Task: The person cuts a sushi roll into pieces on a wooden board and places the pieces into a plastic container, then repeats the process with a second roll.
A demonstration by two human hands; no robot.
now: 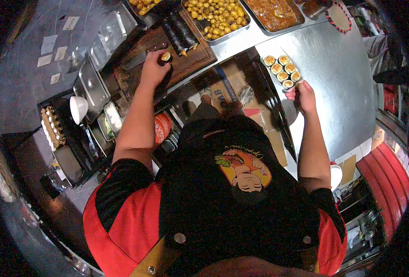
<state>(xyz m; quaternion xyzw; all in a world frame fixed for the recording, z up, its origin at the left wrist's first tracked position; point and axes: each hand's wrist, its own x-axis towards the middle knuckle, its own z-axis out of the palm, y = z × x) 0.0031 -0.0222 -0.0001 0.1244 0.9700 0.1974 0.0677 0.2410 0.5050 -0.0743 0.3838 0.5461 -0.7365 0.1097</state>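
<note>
At a kitchen work station with a brushed-steel surface (340, 87), a person in a black apron with a printed cartoon figure (246, 177) has both arms stretched forward. The fingers of the left hand (156, 66) pinch a round, dark-wrapped roll slice with a pale, browned top (165, 57), holding it above a dark brown wooden board (135, 78). The fingers of the right hand (302, 95) grip the near end of a small, pale rectangular tray (277, 55), which carries seven similar round slices (set close together, browned faces up) over the steel. On the board, near the left hand, are a knife with a dark riveted handle (154, 47) and long, glossy black rolls (177, 33). Beyond them stand a metal pan of small golden potatoes (216, 18) and another of reddish-brown saucy food (274, 14).
</note>
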